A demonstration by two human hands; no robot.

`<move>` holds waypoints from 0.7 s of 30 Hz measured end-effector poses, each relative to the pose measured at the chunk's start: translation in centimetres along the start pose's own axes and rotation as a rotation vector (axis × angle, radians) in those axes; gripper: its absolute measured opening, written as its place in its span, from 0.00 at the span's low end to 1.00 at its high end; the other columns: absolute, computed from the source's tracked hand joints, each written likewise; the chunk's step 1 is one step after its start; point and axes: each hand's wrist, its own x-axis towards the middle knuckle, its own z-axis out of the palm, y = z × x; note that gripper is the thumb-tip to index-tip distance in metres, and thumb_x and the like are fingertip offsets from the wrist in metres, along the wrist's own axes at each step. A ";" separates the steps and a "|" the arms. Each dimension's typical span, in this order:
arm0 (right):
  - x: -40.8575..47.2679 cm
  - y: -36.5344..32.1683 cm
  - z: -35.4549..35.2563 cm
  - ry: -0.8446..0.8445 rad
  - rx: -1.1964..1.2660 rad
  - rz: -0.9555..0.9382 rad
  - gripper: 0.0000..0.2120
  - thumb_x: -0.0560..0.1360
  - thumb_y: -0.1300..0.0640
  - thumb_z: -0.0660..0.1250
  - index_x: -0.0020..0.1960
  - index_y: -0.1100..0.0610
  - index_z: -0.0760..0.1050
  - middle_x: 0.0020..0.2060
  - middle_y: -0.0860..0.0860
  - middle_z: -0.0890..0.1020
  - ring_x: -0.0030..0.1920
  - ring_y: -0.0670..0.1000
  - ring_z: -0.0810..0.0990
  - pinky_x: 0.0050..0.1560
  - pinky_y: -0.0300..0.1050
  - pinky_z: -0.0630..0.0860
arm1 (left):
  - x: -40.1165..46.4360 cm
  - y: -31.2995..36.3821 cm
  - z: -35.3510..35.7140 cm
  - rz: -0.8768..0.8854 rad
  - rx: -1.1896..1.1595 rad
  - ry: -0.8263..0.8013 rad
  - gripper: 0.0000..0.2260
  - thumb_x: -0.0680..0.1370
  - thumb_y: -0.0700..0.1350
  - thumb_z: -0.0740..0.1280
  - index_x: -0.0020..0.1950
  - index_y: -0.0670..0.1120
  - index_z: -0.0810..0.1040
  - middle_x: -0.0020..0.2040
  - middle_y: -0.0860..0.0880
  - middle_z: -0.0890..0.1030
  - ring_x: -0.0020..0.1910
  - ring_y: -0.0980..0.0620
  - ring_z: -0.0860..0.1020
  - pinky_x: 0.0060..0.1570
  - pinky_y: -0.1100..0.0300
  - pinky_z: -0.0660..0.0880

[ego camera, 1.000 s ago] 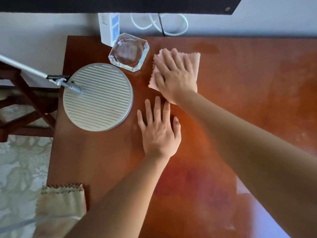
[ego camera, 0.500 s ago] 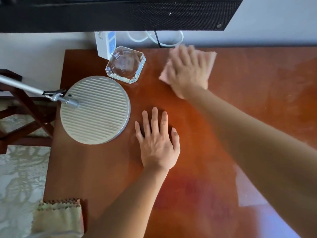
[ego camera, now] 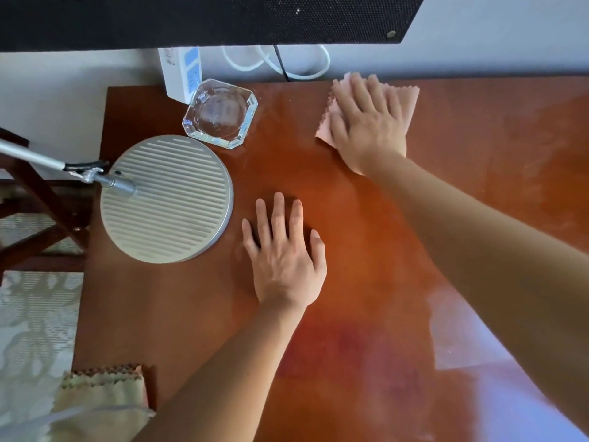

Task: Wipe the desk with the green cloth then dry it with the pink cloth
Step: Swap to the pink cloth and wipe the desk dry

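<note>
head view, one entry per item. pink cloth (ego camera: 404,98): flat on the bench (ego camera: 191,314) at its far edge, zigzag-cut hem showing on the right and left sides, mostly covered by the right hand (ego camera: 366,122). right hand: palm down, fingers straight and spread, pressing the cloth onto the wood, gripping nothing. left hand (ego camera: 285,253): flat on bare bench nearer the person, fingers straight and slightly apart, holding nothing, well apart from the pink cloth. green cloth (ego camera: 102,400): pale, folded, zigzag hem, lying at the near left corner of the bench and hanging past its edge, touched by neither hand. bench: reddish-brown wood with a glossy surface, bright reflection at the near right. round ribbed lamp base (ego camera: 165,199): silver-grey, just left of the left hand, with a metal arm (ego camera: 32,156) running off to the left. clear glass ashtray (ego camera: 220,113): square with cut corners, beyond the lamp base. white power strip (ego camera: 181,73): upright behind the ashtray. white cable (ego camera: 318,70): looped against the wall. black perforated panel (ego camera: 204,20): across the top.
</note>
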 end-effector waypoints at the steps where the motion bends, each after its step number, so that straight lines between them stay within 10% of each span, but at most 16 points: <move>1: -0.7 -0.7 0.2 0.010 0.013 0.019 0.29 0.84 0.42 0.40 0.84 0.46 0.51 0.84 0.50 0.52 0.83 0.55 0.46 0.81 0.57 0.41 | 0.0 0.0 0.0 -0.002 -0.001 -0.002 0.25 0.82 0.55 0.54 0.78 0.47 0.68 0.80 0.43 0.64 0.81 0.38 0.58 0.77 0.35 0.54; 10: -5.5 -1.9 1.0 -0.097 -0.080 -0.299 0.28 0.85 0.41 0.39 0.84 0.45 0.47 0.84 0.50 0.50 0.83 0.55 0.45 0.81 0.58 0.40 | 0.0 0.1 0.0 0.003 0.000 0.020 0.25 0.82 0.55 0.54 0.77 0.46 0.69 0.79 0.42 0.66 0.80 0.38 0.59 0.76 0.35 0.55; 17: -4.6 6.8 -0.8 -0.031 -0.004 0.064 0.28 0.85 0.41 0.42 0.84 0.44 0.50 0.84 0.49 0.51 0.83 0.54 0.45 0.81 0.55 0.40 | 0.1 0.1 0.0 0.009 -0.005 0.020 0.26 0.82 0.55 0.52 0.77 0.46 0.69 0.79 0.42 0.66 0.80 0.37 0.60 0.76 0.35 0.55; 21: -11.3 1.8 1.0 -0.033 -0.010 -0.061 0.29 0.84 0.42 0.41 0.84 0.47 0.51 0.83 0.52 0.54 0.83 0.57 0.48 0.81 0.58 0.44 | 0.0 0.1 0.0 0.004 -0.011 0.014 0.26 0.82 0.55 0.53 0.77 0.46 0.69 0.80 0.42 0.65 0.80 0.37 0.59 0.76 0.35 0.54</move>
